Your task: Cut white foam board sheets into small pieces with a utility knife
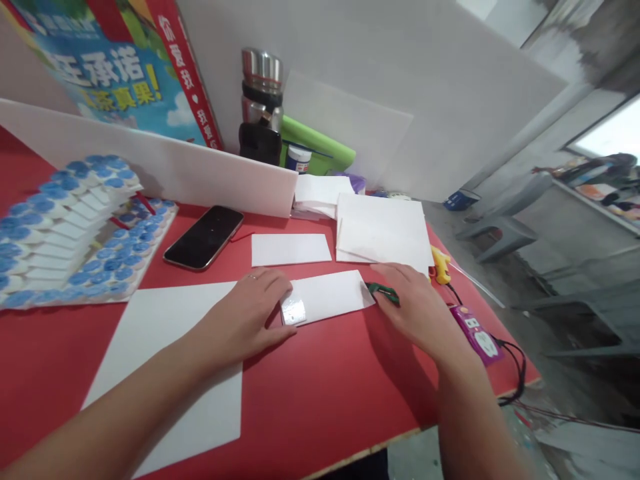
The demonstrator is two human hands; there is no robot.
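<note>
A white foam board strip point(327, 298) lies on the red table, slightly slanted, between my hands. At its left end is a small clear, shiny piece point(294, 309). My left hand point(257, 308) rests at that end, fingers and thumb spread apart around the edge. In my right hand point(413, 303) is a green utility knife point(384, 292), pointing at the strip's right end; the fingers partly hide it. A second white strip point(291, 249) lies just beyond. Under my left forearm is a larger white sheet point(200, 400).
A black phone point(204, 237) and a model with blue-and-white round pieces point(75, 227) are at left. White boards point(383, 227) lie at back right, near a yellow glue gun point(441, 265) and a purple power strip point(477, 333). A steel flask point(262, 87) stands behind an upright white board point(200, 167).
</note>
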